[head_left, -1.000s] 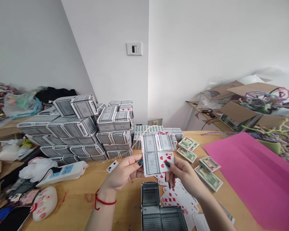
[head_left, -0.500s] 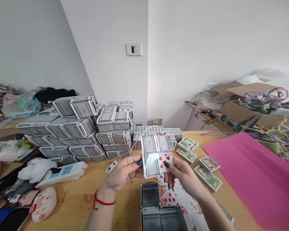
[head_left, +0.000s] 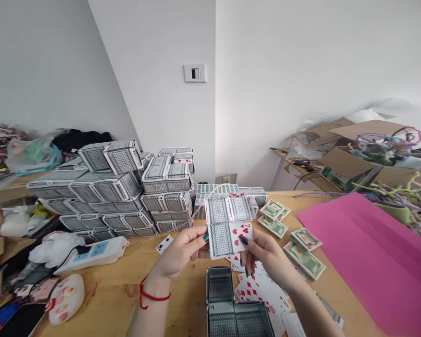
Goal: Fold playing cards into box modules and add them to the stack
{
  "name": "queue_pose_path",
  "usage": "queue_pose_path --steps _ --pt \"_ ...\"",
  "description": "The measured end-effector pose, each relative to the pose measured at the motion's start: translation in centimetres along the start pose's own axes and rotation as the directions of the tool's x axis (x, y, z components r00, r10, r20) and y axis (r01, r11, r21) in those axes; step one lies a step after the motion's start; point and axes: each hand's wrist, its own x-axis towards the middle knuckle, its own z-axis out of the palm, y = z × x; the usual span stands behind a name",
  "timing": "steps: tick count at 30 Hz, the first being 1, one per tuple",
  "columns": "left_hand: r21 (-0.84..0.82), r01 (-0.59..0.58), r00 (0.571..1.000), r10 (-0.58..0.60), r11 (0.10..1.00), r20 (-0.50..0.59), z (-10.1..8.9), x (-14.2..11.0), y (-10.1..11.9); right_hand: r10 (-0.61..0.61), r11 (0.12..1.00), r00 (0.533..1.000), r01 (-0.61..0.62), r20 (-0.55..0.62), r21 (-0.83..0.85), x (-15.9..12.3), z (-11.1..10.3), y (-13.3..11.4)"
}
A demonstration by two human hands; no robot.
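Observation:
Between my two hands, above the table, is a panel of joined playing cards [head_left: 221,238], mostly with grey patterned backs toward me and a seven of hearts at its lower right. My left hand [head_left: 185,250] pinches the panel's left edge, thumb on top. On the right side, my right hand [head_left: 266,255] grips it with the thumb on the seven of hearts and fingers curled beneath. Below my hands stands an open box built of cards [head_left: 220,285], with several compartments. Loose playing cards [head_left: 261,292] lie face up beside it, partly hidden by my right hand.
Stacked card-built boxes [head_left: 105,187] rise at the back left. A power strip [head_left: 98,252] and a white mask-like object [head_left: 66,297] lie at left. Card decks [head_left: 305,260] and a pink sheet [head_left: 365,252] are at right. Cardboard boxes [head_left: 351,168] with colourful cords stand behind.
Both hands keep their hold on the card panel. It has tilted slightly, and the bright glare on its lower left has gone. The whole view has shifted a little.

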Motion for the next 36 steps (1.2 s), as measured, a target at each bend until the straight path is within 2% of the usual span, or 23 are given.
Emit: queue_pose_path --steps 5,13,17,23,29,36 --pt "0.068 -0.045 0.999 0.045 0.997 -0.003 0.4 0.1 0.2 -0.006 0.997 1.0 0.006 0.003 0.074 0.1 -0.2 0.2" --pt "0.078 -0.049 0.998 0.052 0.996 -0.036 0.2 0.1 0.1 0.03 0.984 0.998 -0.021 -0.05 0.174 0.3 -2.1 1.1" --pt "0.094 -0.053 0.998 0.057 0.994 -0.04 0.4 0.2 0.0 0.05 0.979 0.998 -0.044 -0.03 0.197 0.5 -1.8 1.6" --pt "0.123 -0.047 0.999 0.05 0.991 -0.017 1.0 0.5 -0.2 0.065 0.988 0.998 -0.064 -0.002 0.142 0.7 -0.9 2.0" --pt "0.12 -0.041 0.999 0.041 0.992 0.0 1.3 0.6 -0.2 0.044 0.999 0.999 -0.045 0.025 0.03 0.3 -0.3 1.0" --pt "0.123 -0.051 0.999 0.052 0.991 0.001 1.7 0.6 0.0 0.044 0.998 0.999 -0.044 -0.006 -0.04 0.2 0.0 0.8"
